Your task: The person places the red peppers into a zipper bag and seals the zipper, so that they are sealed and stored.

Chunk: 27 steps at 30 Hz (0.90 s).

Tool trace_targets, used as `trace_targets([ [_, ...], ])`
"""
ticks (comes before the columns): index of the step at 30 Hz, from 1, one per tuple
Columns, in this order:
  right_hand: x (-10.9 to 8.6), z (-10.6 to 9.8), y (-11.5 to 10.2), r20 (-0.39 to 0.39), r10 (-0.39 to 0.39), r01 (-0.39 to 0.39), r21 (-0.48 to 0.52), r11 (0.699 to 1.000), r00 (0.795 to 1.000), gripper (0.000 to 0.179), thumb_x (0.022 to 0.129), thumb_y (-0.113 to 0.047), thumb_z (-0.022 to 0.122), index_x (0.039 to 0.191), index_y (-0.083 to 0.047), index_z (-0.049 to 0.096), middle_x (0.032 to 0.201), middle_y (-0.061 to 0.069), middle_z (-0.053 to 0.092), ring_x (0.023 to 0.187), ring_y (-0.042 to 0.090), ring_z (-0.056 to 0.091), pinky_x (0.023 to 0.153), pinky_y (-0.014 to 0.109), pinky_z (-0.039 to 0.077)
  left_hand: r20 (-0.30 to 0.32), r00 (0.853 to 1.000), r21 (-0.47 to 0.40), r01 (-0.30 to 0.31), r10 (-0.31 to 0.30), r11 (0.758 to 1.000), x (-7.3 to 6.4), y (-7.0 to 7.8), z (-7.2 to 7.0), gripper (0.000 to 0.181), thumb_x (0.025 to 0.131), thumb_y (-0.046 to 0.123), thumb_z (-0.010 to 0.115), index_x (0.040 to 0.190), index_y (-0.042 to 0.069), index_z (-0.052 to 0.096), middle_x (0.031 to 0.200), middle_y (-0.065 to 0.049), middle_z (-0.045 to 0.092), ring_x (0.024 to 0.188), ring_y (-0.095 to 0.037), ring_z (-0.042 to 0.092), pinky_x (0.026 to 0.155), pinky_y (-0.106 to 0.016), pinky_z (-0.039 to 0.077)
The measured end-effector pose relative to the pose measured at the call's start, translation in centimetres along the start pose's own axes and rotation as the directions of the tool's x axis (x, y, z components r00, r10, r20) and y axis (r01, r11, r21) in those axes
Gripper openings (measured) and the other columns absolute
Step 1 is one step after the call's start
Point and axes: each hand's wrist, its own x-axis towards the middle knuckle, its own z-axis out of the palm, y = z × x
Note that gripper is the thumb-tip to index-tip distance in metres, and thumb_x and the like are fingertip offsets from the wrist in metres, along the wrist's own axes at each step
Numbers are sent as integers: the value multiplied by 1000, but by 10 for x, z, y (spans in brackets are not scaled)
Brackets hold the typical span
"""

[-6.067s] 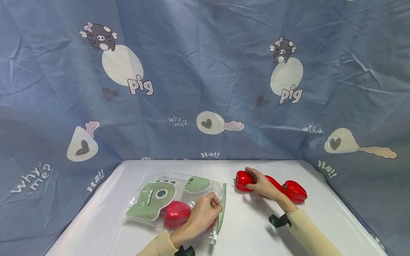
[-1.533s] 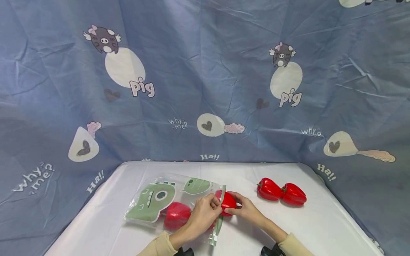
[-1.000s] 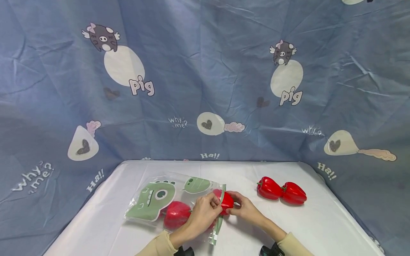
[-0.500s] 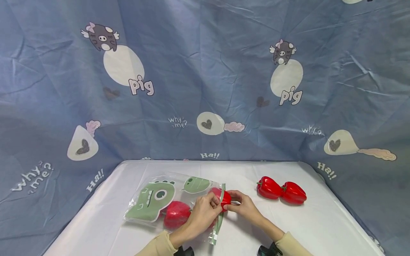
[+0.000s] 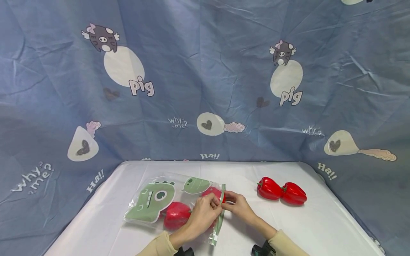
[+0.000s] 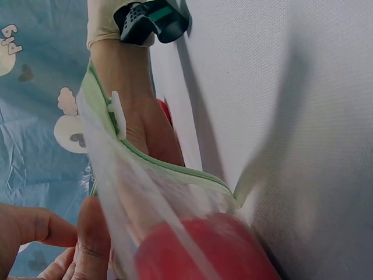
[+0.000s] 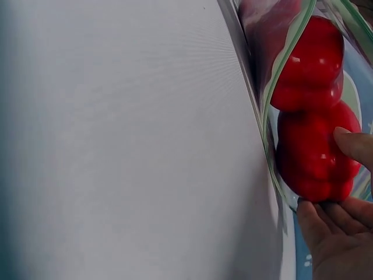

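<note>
A clear zip bag point(image 5: 153, 195) with green dinosaur print lies on its side, its green-edged mouth facing right. My left hand point(image 5: 205, 211) pinches the upper edge of that mouth. At the opening, my right hand point(image 5: 239, 208) grips the end of a red bell pepper point(image 7: 317, 151), thumb on one side and fingers on the other. Most of this pepper is within the bag. Against it, deeper in, sits another red pepper point(image 7: 312, 64). A further pepper point(image 5: 176, 215) shows through the film, left of my left hand. The white zip slider point(image 6: 118, 114) is at one end of the mouth.
Two more red bell peppers, a left one point(image 5: 269, 188) and a right one point(image 5: 294, 194), lie touching at the right of the white table point(image 5: 243, 174). Behind the table hangs a blue printed curtain point(image 5: 179, 89).
My right hand first took the pepper from the group at right and carried it left to the bag. It has since slid further through the mouth. My left hand has kept its pinch.
</note>
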Motion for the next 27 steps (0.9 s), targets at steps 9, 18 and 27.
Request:
trace_targets([
  [9,-2,5,-38,31,-18,19,-58,998,999,35,85,2,63,118,11,59,114,28,65,109,43,62,93,44,52,-5,1000,9,-24,24,1000,1,-2,1,4,75,7,61,79,8,60,64,5,57,42,0,49,39,-19,43],
  [18,-1,11,-38,19,28,-27,-46,999,999,36,82,3,62,117,13,59,113,30,65,109,43,62,90,38,54,-9,1000,-19,-17,17,1000,2,-2,2,3,75,7,60,78,7,60,63,5,57,38,0,49,36,-20,43],
  [27,-5,6,-41,5,11,-10,-73,997,1000,36,84,-1,66,118,10,60,112,27,66,106,41,64,90,40,54,10,1000,-52,1,-1,999,2,-2,1,5,76,7,60,80,4,60,63,4,57,37,-2,51,35,-22,45],
])
